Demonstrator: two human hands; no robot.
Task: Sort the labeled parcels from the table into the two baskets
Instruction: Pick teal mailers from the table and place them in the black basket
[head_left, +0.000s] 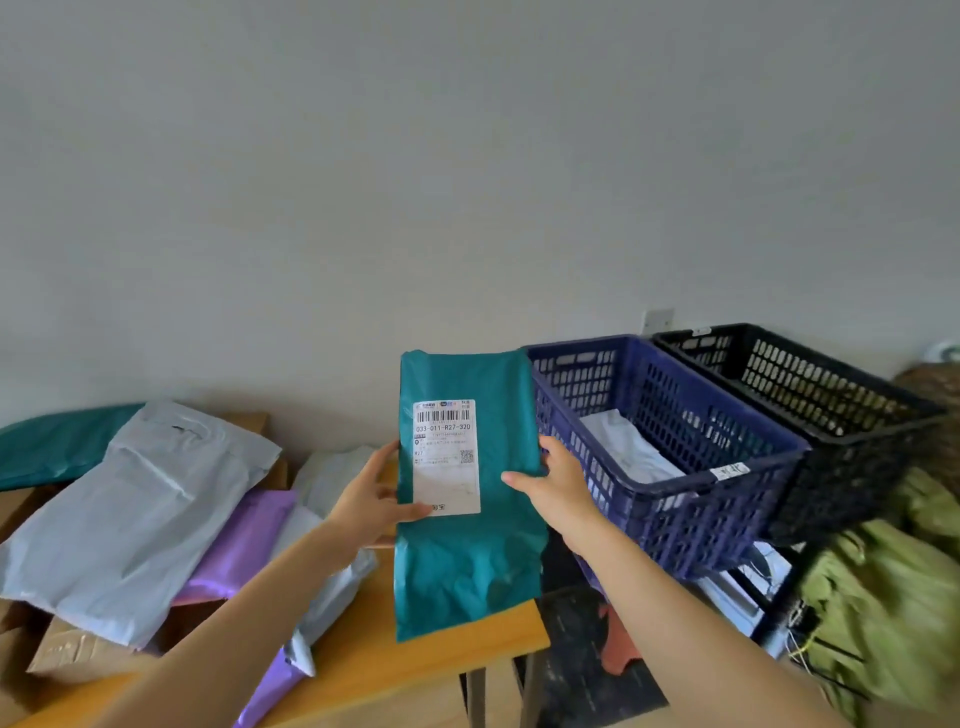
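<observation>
A teal parcel (470, 561) with a white shipping label (445, 457) is held upright above the table's right end. My left hand (371, 501) grips its left edge, thumb on the label's lower corner. My right hand (553, 486) grips its right edge, thumb on the front. To the right stand a blue basket (691, 431) holding a white parcel (631, 447), and beyond it a black basket (810, 384). On the wooden table (405, 649) lie a large grey parcel (135, 514), a purple parcel (244, 551), another teal parcel (57, 441), more grey ones and cardboard boxes (72, 652).
A plain wall runs behind the table. The baskets rest on a rack to the table's right, with a green bag (883, 597) below the black basket. A dark floor with a red object (618, 644) shows between table and rack.
</observation>
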